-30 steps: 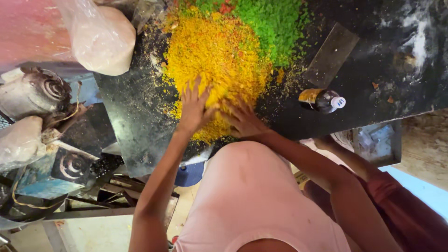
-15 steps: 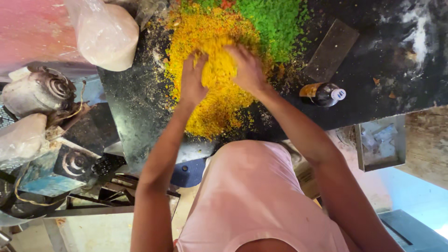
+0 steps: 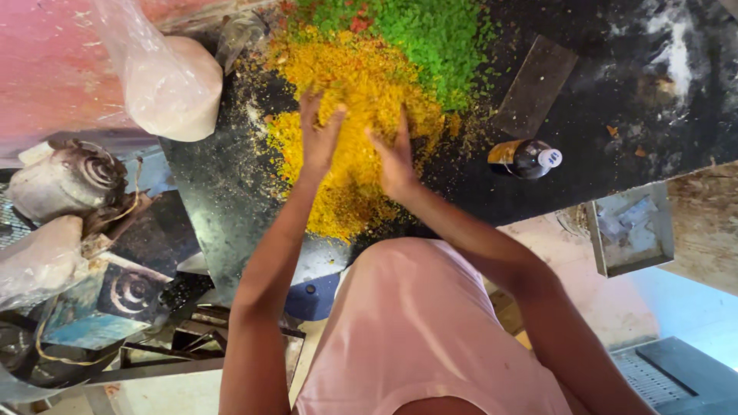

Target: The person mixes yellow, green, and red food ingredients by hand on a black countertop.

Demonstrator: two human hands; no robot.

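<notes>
Yellow crumbs [image 3: 361, 84] lie in a loose heap on the dark slab [image 3: 615, 154], and both hands press into it. Left hand [image 3: 321, 137] and right hand [image 3: 396, 157] stand on edge with fingers straight, palms facing each other, a ridge of crumbs between them; neither is closed on anything. Green crumbs [image 3: 430, 34] touch the far side of the yellow heap. A small dark bottle [image 3: 526, 157] lies on its side near the right hand, just below a flat dark scraper [image 3: 536, 86]. A filled plastic bag [image 3: 173, 84] sits well to the left, above a metal motor [image 3: 65, 184].
</notes>
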